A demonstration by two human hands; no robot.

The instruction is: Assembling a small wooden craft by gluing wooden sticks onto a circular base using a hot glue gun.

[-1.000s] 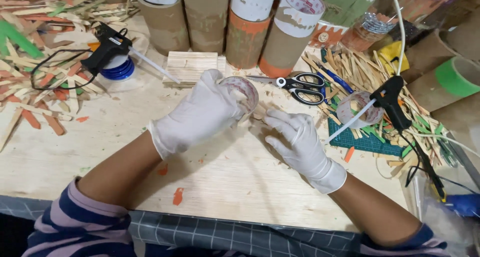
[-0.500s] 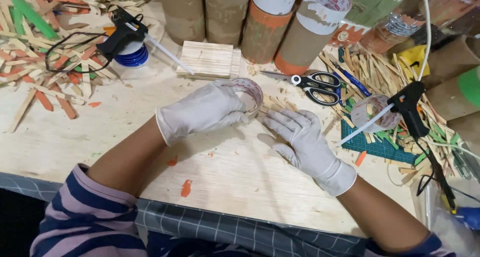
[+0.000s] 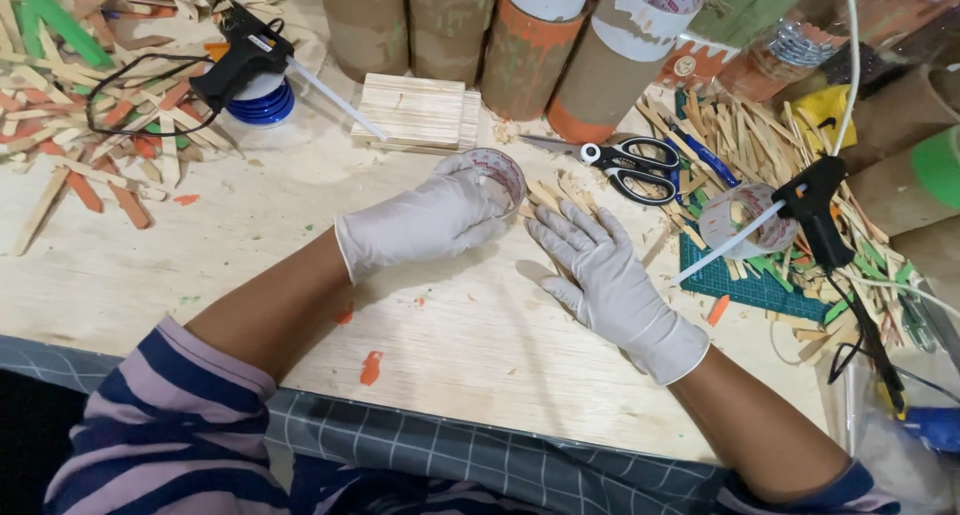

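Matt plywood table (image 3: 250,265), glossy tape roll (image 3: 497,175)

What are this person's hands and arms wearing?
Both the left hand and the right hand wear thin whitish disposable gloves that end in a rolled cuff at the wrist. The forearms are bare. Striped sleeves, dark blue and pale lilac, are pushed up near the elbows.

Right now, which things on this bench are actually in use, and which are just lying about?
In use:
left hand, gripping the clear tape roll
right hand, pressed flat on wooden sticks

Lying about:
scissors
two black glue guns
second tape roll
stack of sticks
cardboard tubes
green cutting mat
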